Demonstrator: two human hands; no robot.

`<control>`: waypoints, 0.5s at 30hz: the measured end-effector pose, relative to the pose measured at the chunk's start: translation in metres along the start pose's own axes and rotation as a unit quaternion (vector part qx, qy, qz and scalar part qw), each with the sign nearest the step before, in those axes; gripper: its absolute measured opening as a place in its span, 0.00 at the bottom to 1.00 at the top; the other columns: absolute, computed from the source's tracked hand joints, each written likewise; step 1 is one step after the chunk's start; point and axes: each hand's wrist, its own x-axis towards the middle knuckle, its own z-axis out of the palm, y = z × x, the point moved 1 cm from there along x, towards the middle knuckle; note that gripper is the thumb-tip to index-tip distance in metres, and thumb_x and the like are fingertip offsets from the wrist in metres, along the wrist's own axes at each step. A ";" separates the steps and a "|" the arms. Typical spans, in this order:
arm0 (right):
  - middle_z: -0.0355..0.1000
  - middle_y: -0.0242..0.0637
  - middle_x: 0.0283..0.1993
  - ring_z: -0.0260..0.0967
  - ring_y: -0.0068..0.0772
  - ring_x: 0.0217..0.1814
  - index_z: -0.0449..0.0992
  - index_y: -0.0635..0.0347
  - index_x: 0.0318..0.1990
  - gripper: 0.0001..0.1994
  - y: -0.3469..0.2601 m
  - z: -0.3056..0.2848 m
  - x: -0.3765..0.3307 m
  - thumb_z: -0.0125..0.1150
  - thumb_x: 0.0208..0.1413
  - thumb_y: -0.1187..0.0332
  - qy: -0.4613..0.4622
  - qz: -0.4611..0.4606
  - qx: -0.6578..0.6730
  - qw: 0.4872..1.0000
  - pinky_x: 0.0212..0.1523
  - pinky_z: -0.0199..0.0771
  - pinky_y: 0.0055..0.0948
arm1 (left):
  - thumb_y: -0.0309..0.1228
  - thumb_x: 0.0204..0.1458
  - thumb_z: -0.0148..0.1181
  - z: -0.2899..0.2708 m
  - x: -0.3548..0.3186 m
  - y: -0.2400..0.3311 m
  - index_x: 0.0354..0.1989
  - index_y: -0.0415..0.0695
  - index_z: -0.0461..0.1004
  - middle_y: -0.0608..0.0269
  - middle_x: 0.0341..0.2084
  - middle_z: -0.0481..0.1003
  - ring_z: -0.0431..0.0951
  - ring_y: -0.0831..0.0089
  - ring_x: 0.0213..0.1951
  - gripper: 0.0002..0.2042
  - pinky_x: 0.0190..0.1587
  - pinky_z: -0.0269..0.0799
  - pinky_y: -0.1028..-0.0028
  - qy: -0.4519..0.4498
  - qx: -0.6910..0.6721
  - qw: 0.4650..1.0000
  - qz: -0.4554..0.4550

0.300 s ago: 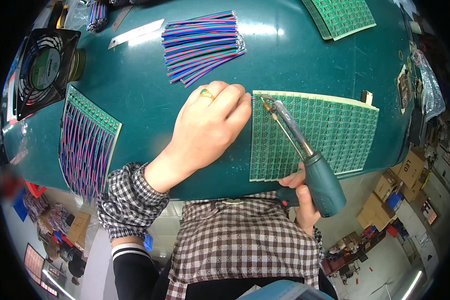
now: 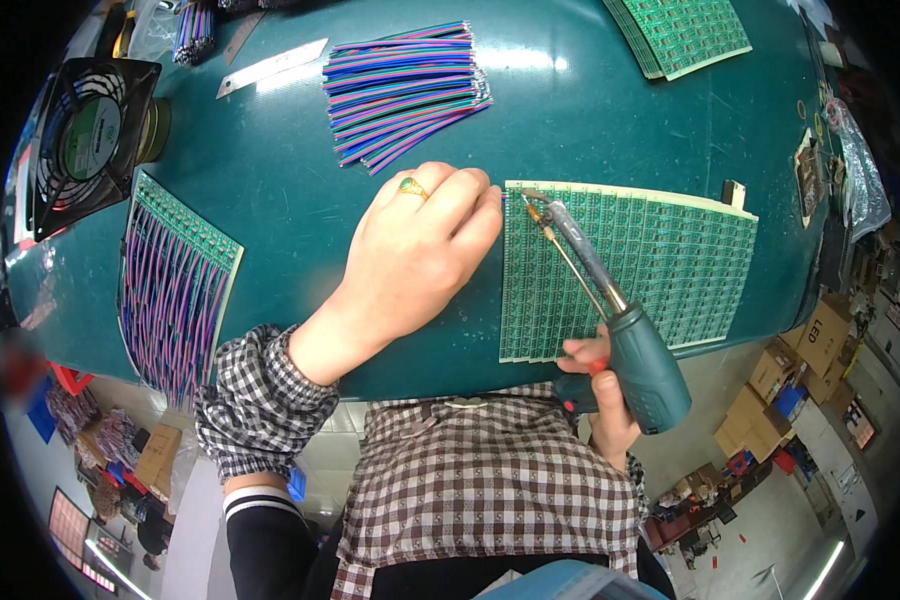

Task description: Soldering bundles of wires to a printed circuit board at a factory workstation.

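Head view: right hand (image 2: 598,385) grip closed on teal soldering gun (image 2: 630,345); left hand (image 2: 415,255) fingers curled, resting beside gridded green circuit panel (image 2: 660,270).

green circuit panel (image 2: 625,268) | teal soldering gun (image 2: 638,358) | checked sleeve (image 2: 260,398)

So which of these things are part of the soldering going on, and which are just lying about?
In use: soldering gun, right hand, left hand, green circuit board panel.

Lying about: loose wire bundle, fan, metal ruler, wired board, spare boards.
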 end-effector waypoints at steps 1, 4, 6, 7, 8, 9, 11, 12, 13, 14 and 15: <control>0.74 0.48 0.43 0.77 0.48 0.48 0.62 0.78 0.61 0.31 0.000 0.000 0.000 0.62 0.61 0.59 0.011 0.004 0.011 1.000 0.43 0.85 0.40 | 0.27 0.42 0.60 0.000 0.000 0.000 0.38 0.39 0.75 0.63 0.36 0.71 0.73 0.69 0.37 0.13 0.39 0.70 0.70 -0.009 0.000 1.000 -0.002; 0.74 0.50 0.47 0.76 0.51 0.52 0.63 0.77 0.61 0.32 -0.002 0.000 0.001 0.63 0.60 0.57 0.011 0.005 0.012 1.000 0.43 0.86 0.41 | 0.21 0.43 0.62 -0.004 -0.001 0.003 0.40 0.39 0.79 0.62 0.37 0.75 0.76 0.66 0.38 0.13 0.38 0.72 0.69 -0.027 -0.018 0.999 -0.032; 0.74 0.49 0.47 0.76 0.51 0.52 0.63 0.77 0.61 0.32 -0.001 0.000 0.001 0.63 0.60 0.57 0.013 0.008 0.016 1.000 0.43 0.86 0.42 | 0.22 0.43 0.62 -0.005 0.000 0.004 0.40 0.39 0.79 0.62 0.37 0.75 0.76 0.66 0.38 0.13 0.38 0.72 0.69 -0.019 -0.017 0.999 -0.029; 0.74 0.48 0.47 0.76 0.50 0.51 0.63 0.76 0.62 0.32 -0.001 0.000 0.000 0.63 0.60 0.57 0.015 0.012 0.020 1.000 0.43 0.86 0.42 | 0.22 0.44 0.62 -0.005 0.000 0.004 0.40 0.39 0.79 0.62 0.37 0.75 0.76 0.66 0.38 0.13 0.38 0.72 0.69 -0.028 -0.014 0.999 -0.031; 0.74 0.48 0.47 0.76 0.50 0.51 0.63 0.76 0.62 0.32 -0.001 0.000 0.000 0.63 0.60 0.57 0.015 0.012 0.020 1.000 0.43 0.86 0.42 | 0.22 0.44 0.62 -0.005 0.000 0.004 0.40 0.39 0.79 0.62 0.37 0.75 0.76 0.66 0.38 0.13 0.38 0.72 0.69 -0.019 -0.014 0.999 -0.028; 0.74 0.48 0.46 0.76 0.49 0.50 0.63 0.76 0.61 0.33 0.000 0.000 0.000 0.64 0.60 0.56 0.011 0.018 0.024 0.999 0.44 0.86 0.42 | 0.22 0.44 0.62 -0.005 -0.001 0.004 0.41 0.39 0.79 0.62 0.37 0.75 0.76 0.66 0.38 0.13 0.38 0.72 0.69 -0.021 -0.013 0.999 -0.029; 0.74 0.47 0.44 0.76 0.48 0.49 0.62 0.77 0.61 0.33 0.000 0.000 -0.001 0.64 0.59 0.56 0.008 0.024 0.029 0.999 0.45 0.85 0.42 | 0.22 0.44 0.62 -0.004 0.000 0.003 0.41 0.39 0.79 0.62 0.37 0.75 0.76 0.66 0.38 0.13 0.38 0.72 0.69 -0.023 -0.012 0.999 -0.029; 0.74 0.47 0.42 0.76 0.46 0.47 0.62 0.77 0.61 0.34 0.000 0.000 -0.001 0.64 0.59 0.56 0.010 0.027 0.023 0.999 0.45 0.85 0.41 | 0.25 0.43 0.61 -0.003 0.001 0.002 0.40 0.39 0.77 0.62 0.37 0.73 0.74 0.67 0.38 0.13 0.39 0.71 0.69 -0.012 -0.005 1.000 -0.012; 0.74 0.46 0.40 0.76 0.45 0.46 0.62 0.78 0.61 0.34 -0.001 0.001 -0.002 0.65 0.59 0.56 0.011 0.030 0.017 0.999 0.45 0.85 0.41 | 0.28 0.43 0.60 -0.002 0.001 0.001 0.39 0.38 0.75 0.62 0.37 0.71 0.73 0.69 0.38 0.13 0.39 0.69 0.70 -0.005 0.004 1.000 0.007; 0.74 0.46 0.40 0.76 0.45 0.46 0.62 0.78 0.61 0.34 -0.002 0.001 -0.002 0.65 0.59 0.56 0.011 0.030 0.017 0.999 0.45 0.85 0.41 | 0.28 0.43 0.60 -0.003 0.000 0.002 0.39 0.38 0.75 0.62 0.37 0.71 0.73 0.69 0.38 0.13 0.39 0.69 0.70 0.000 0.001 1.000 0.005; 0.73 0.46 0.39 0.76 0.44 0.44 0.62 0.79 0.60 0.33 -0.003 0.002 -0.001 0.64 0.59 0.57 0.012 0.027 0.010 0.999 0.44 0.85 0.40 | 0.25 0.43 0.61 -0.004 -0.001 0.003 0.40 0.39 0.77 0.62 0.37 0.73 0.74 0.67 0.38 0.13 0.39 0.71 0.69 -0.010 -0.006 1.000 -0.011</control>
